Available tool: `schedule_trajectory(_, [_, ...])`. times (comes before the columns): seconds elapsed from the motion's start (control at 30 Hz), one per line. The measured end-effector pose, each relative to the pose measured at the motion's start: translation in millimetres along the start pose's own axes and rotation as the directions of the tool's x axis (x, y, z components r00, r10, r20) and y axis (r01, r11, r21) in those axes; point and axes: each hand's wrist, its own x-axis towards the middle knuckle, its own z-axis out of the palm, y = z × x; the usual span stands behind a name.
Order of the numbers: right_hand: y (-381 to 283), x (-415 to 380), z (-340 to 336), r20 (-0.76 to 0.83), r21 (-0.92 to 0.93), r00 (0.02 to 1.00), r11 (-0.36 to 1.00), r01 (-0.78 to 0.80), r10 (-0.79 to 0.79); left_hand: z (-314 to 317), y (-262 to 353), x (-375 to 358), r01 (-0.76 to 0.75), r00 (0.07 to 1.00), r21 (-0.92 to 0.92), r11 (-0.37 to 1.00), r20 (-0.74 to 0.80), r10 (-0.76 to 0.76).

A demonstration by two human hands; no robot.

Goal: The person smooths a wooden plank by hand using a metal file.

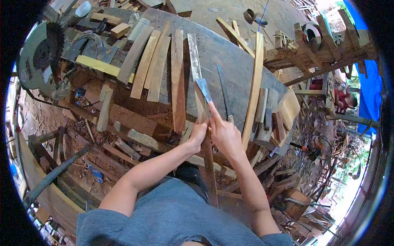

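Observation:
A long narrow wooden strip (194,57), whitish and worn at its far end, runs across the bench toward my body. My left hand (198,134) is closed around it near the bench's front edge. My right hand (225,134) grips a flat-bladed tool (202,89), its index finger stretched along the blade. The blade widens toward its tip, like a scraper or broad chisel, and lies on or just over the strip. The tool's handle is hidden in my fingers. To the left rests a brown wooden strip (177,78); a thin dark metal bar (224,90) lies to the right.
Several wood strips (152,61) lie left on the dark bench (242,65). A circular saw (41,57) sits at the far left. A long curved board (253,90) and short offcuts (287,108) are at the right. Beyond, a person (344,98) sits near blue tarpaulin (366,98).

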Motion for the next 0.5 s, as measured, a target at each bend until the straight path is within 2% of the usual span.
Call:
schedule_trajectory(0.1, [2, -16, -6, 0.046, 0.023, 0.997, 0.998, -0.063, 0.061, -4, 2, -7, 0.082, 0.996, -0.025, 0.996, 0.044, -0.081])
schedule_trajectory(0.17, [0, 5, -9, 0.029, 0.008, 0.999, 0.999, -0.044, 0.044, -4, 6, -12, 0.136, 0.986, 0.065, 0.989, 0.091, -0.141])
schedule_trajectory(0.2, [-2, 26, -8, -0.012, -0.038, 0.999, 0.999, -0.032, 0.032, 0, 9, -21, 0.163, 0.972, 0.051, 0.985, 0.161, -0.169])
schedule_trajectory(0.23, [-2, 43, -6, -0.053, -0.082, 0.998, 0.996, -0.019, 0.015, 1, 2, -22, 0.158, 0.974, 0.057, 0.986, 0.157, -0.165])
schedule_trajectory(0.3, [-4, 64, -2, -0.081, -0.092, 0.997, 0.996, 0.0, -0.008, 7, -11, -25, 0.117, 0.993, -0.113, 0.987, 0.039, -0.113])
schedule_trajectory(0.33, [-5, 69, -3, -0.108, -0.117, 0.994, 0.993, 0.012, -0.025, 8, -7, -27, 0.123, 0.992, -0.088, 0.989, 0.046, -0.119])
schedule_trajectory(0.43, [-3, 22, -10, -0.025, -0.121, 1.0, 0.993, 0.006, -0.009, 8, -7, -27, 0.138, 0.983, -0.111, 0.984, 0.14, -0.122])
schedule_trajectory(0.5, [-3, -16, -12, 0.009, -0.119, 1.0, 0.993, 0.001, 0.0, 10, -7, -26, 0.111, 0.988, -0.075, 0.991, 0.121, -0.101])
